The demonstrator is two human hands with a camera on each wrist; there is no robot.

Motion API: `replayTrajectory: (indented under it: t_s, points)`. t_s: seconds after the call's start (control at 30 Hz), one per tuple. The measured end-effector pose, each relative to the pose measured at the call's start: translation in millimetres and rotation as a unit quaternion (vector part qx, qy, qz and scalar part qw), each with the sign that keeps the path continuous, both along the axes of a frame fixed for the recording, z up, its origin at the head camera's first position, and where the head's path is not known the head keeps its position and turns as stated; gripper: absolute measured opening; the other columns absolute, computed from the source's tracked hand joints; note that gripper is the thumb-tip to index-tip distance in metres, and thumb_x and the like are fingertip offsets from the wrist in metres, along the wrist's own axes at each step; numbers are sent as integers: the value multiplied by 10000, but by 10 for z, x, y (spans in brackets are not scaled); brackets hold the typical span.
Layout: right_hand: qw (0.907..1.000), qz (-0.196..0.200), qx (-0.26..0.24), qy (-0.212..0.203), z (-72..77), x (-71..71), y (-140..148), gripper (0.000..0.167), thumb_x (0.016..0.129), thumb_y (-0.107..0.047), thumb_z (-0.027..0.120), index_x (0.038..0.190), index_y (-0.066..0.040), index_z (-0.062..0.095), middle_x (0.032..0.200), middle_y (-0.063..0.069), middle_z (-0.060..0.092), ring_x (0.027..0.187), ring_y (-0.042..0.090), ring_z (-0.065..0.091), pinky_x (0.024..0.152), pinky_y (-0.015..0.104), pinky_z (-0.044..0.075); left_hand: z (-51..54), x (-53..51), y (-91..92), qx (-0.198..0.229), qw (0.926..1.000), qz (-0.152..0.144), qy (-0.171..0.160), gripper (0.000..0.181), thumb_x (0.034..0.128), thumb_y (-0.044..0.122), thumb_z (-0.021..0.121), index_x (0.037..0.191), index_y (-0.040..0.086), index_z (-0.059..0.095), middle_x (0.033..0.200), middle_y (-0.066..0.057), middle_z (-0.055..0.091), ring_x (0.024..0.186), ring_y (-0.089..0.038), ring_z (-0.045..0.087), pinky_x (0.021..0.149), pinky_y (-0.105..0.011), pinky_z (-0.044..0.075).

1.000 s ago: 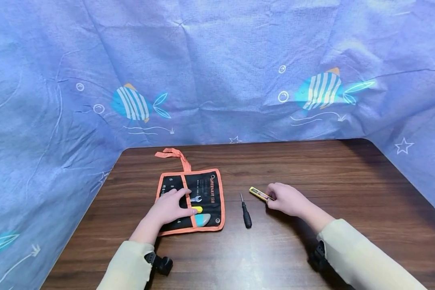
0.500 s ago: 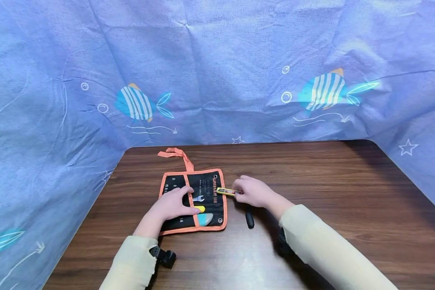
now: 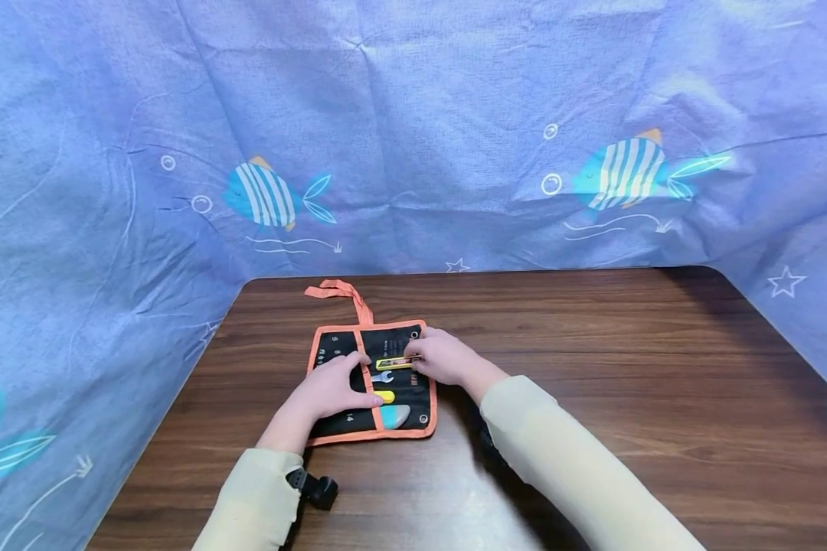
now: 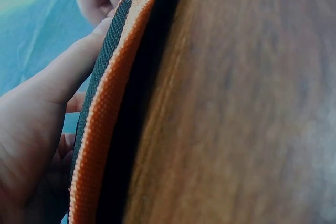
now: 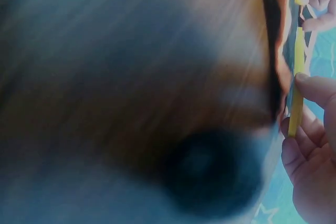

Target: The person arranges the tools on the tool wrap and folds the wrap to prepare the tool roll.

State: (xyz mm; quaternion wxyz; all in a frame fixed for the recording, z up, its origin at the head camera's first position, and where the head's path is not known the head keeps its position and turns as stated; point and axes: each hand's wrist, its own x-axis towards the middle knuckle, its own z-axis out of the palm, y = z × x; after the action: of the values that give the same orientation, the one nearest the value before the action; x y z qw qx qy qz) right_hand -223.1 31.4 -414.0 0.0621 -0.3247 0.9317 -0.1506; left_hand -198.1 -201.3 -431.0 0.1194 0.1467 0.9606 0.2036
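A black tool pouch [image 3: 418,394] with orange edging lies flat on the table. My left hand [image 3: 331,386] rests on its left half, thumb and index finger spread along the orange pocket band. From the pocket stick out a wrench [image 3: 384,376], a yellow tool end [image 3: 387,396] by the thumb, and a teal-grey rounded tool [image 3: 395,416]. My right hand [image 3: 449,358] pinches a slim flat yellow tool [image 3: 394,363] with a printed panel above the wrench, its far end close to the band. In the right wrist view, thumb and fingers grip this yellow strip [image 5: 298,95] edge-on.
The dark wooden table [image 3: 593,337] spreads out to the right. An orange tie strap [image 3: 344,291] trails from the pouch's far edge. A blue fish-printed cloth [image 3: 413,138] hangs behind. A dark blurred round shape [image 5: 212,174] shows in the right wrist view.
My right hand has carried the yellow tool leftward from the table to over the pouch. The black screwdriver is now hidden behind the right arm. The left hand has stayed on the pouch.
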Motion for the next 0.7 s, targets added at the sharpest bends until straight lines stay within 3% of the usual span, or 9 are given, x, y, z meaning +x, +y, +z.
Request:
replayTrajectory:
  t_s: [0.2,0.4,0.7]
  points:
    - [9999,60,90,-118,-11,-39,-107,190,911,-176,613,1086,-179,687,958,20,542,843,162,489,771,334,431,-15,17,6,160,9998,-75,128,803,654,696,683,1258,184,551,1252,-77,553,1156,-257,503,946,-492,386]
    - [9997,-3,193,-134,-11,-54,-163,204,921,-202,603,1111,-191,676,971,23,542,851,155,498,792,331,435,-31,41,-40,226,9995,83,223,829,651,700,683,1278,177,542,1260,-79,545,1160,-260,502,941,-494,391]
    - [9997,52,209,-147,-21,-83,-206,201,923,-189,604,1110,-219,672,992,17,539,847,146,496,779,325,441,-40,47,-55,364,9991,196,85,934,656,711,670,1354,119,482,1352,-115,484,1245,-293,441,974,-515,355]
